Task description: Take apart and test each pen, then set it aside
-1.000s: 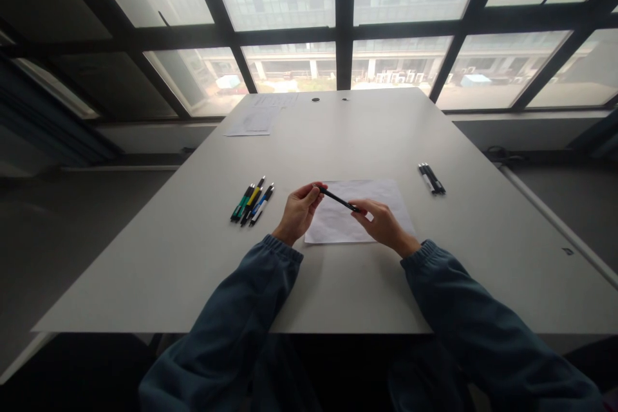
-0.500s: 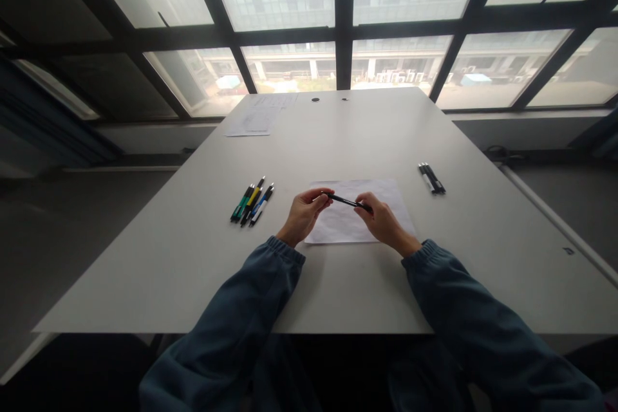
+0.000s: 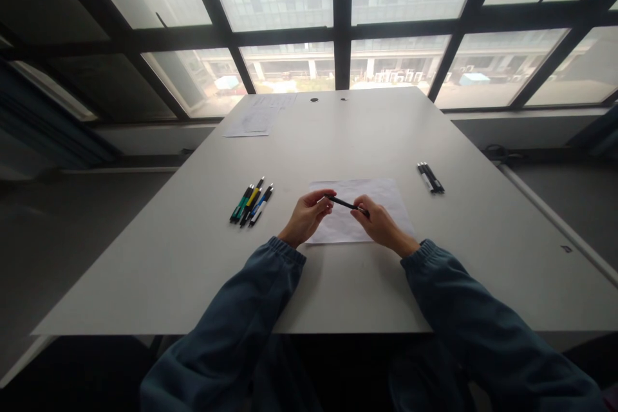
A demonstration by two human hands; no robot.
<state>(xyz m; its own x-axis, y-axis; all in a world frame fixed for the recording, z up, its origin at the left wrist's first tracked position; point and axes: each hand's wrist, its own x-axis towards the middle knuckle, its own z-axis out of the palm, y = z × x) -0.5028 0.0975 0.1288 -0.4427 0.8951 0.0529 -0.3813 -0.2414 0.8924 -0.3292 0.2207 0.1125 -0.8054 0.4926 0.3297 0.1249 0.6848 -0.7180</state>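
A black pen [image 3: 344,203] is held level between my two hands, above a white sheet of paper [image 3: 345,232]. My left hand [image 3: 309,212] pinches its left end between thumb and fingers. Around the right end, the fingers of my right hand [image 3: 375,217] are closed. Both pen tips are partly covered by fingers. To the left of the paper lies a group of several pens [image 3: 251,204] with green, yellow, blue, black and white barrels. On the right, a smaller group of black and white pens [image 3: 431,178] lies side by side.
The white table [image 3: 193,270] reaches forward to a wall of windows. Printed sheets [image 3: 248,122] lie at its far left corner. A dark round cap [image 3: 314,100] sits near the far edge, and a small dark mark [image 3: 566,249] is at the right.
The pen has turned slightly about its length, and the right hand has shifted a little to the left. Both hands keep hold of it.
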